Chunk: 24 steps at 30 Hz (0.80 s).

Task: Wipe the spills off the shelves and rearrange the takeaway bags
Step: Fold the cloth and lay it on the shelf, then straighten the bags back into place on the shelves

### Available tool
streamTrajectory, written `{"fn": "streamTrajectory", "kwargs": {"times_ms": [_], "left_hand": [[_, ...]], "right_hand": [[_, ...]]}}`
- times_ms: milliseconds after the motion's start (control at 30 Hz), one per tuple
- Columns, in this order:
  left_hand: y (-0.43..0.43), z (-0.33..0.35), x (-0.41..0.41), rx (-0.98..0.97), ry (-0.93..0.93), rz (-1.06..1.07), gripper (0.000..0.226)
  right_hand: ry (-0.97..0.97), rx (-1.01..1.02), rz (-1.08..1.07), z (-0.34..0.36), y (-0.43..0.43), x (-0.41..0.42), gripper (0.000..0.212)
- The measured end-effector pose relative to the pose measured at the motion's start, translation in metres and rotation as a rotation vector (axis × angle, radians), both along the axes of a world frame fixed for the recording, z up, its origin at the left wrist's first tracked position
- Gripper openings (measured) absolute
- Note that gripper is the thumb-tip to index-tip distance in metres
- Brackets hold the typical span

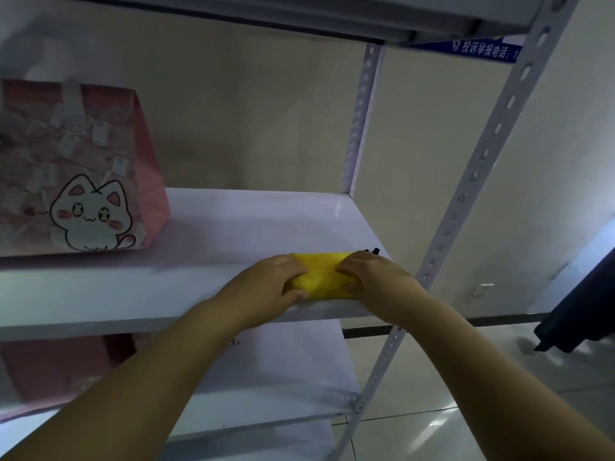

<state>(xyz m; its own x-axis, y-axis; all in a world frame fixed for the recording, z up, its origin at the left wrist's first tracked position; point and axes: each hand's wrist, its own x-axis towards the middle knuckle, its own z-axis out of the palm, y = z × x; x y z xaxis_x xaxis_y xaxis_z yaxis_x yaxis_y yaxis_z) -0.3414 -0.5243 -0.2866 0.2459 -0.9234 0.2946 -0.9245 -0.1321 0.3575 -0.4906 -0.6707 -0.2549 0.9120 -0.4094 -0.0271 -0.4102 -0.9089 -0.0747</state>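
A folded yellow cloth lies at the front right corner of the white middle shelf. My left hand grips its left end and my right hand grips its right end, both pressing it onto the shelf. A pink takeaway bag with a white cartoon cat stands upright at the left of the same shelf, well apart from my hands. Part of another pink bag shows on the shelf below, mostly hidden by the shelf edge and my left arm.
White perforated metal uprights frame the rack's right side. Another shelf runs overhead, with a blue sign behind it. A beige wall is behind. Dark fabric hangs at the right above a tiled floor.
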Motion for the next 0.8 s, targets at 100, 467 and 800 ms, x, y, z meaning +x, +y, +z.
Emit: {"fn": "streamTrajectory", "kwargs": {"times_ms": [100, 467, 800], "left_hand": [[0.013, 0.002, -0.004, -0.067, 0.027, 0.029, 0.038], [0.123, 0.014, 0.0, -0.175, 0.103, 0.338, 0.021], [0.233, 0.007, 0.005, -0.107, 0.116, 0.507, 0.019]], "right_hand": [[-0.082, 0.032, 0.003, -0.001, 0.006, -0.003, 0.039], [-0.526, 0.376, 0.175, 0.001, 0.063, 0.004, 0.011], [-0.29, 0.383, 0.405, -0.007, 0.143, 0.031, 0.012]]}}
